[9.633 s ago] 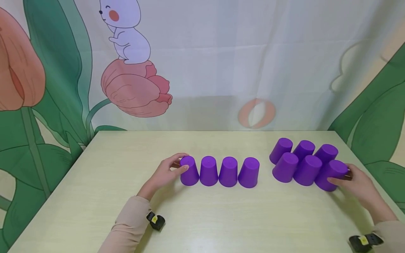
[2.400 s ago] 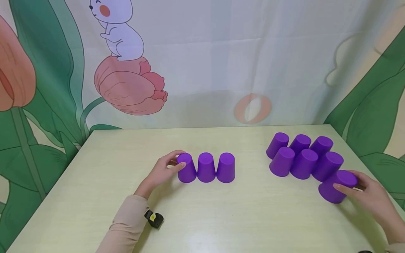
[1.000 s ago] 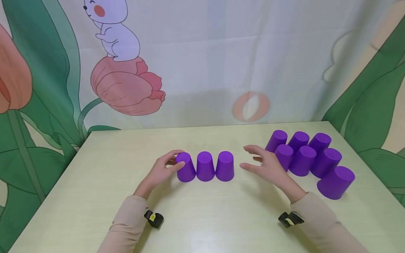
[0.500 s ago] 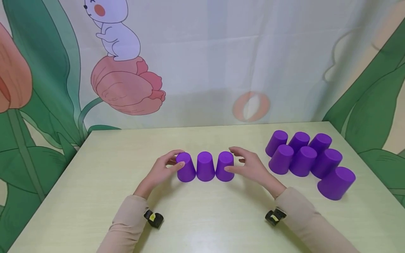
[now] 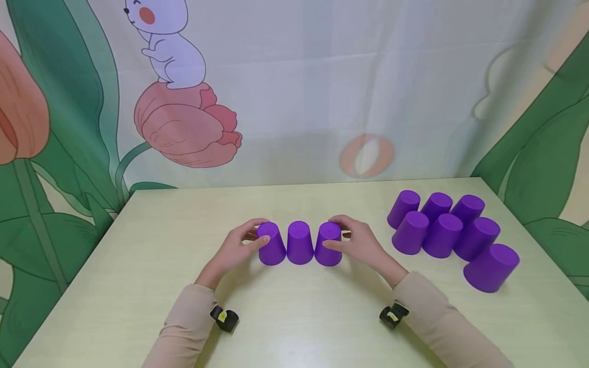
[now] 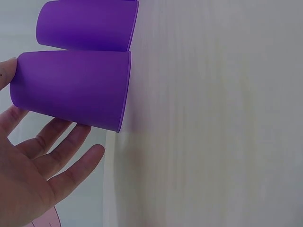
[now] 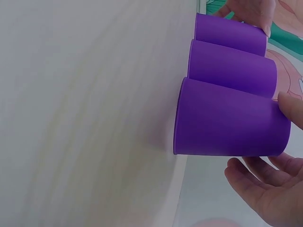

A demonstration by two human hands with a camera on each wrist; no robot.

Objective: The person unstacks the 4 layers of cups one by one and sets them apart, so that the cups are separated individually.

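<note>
Three purple cups stand upside down in a row at mid-table. My left hand (image 5: 235,250) holds the left cup (image 5: 272,246) near its closed top, thumb in front and fingers behind. The middle cup (image 5: 300,244) stands between the two held ones, its base right at theirs. With thumb and fingers, my right hand (image 5: 363,246) grips the right cup (image 5: 327,255) the same way. The right wrist view shows this cup (image 7: 229,123) with its rim down at the tabletop. In the left wrist view, the left cup (image 6: 71,90) sits against the thumb and fingertips.
At the table's right side stand several more upside-down purple cups (image 5: 443,236) in two rows. One cup (image 5: 491,268) starts a third row nearer the front. A printed curtain (image 5: 285,102) hangs behind the pale wooden table (image 5: 294,317).
A fourth cup from the row now stands in the right group. My right hand has come from there to the right cup and taken hold of it. My left hand keeps its place.
</note>
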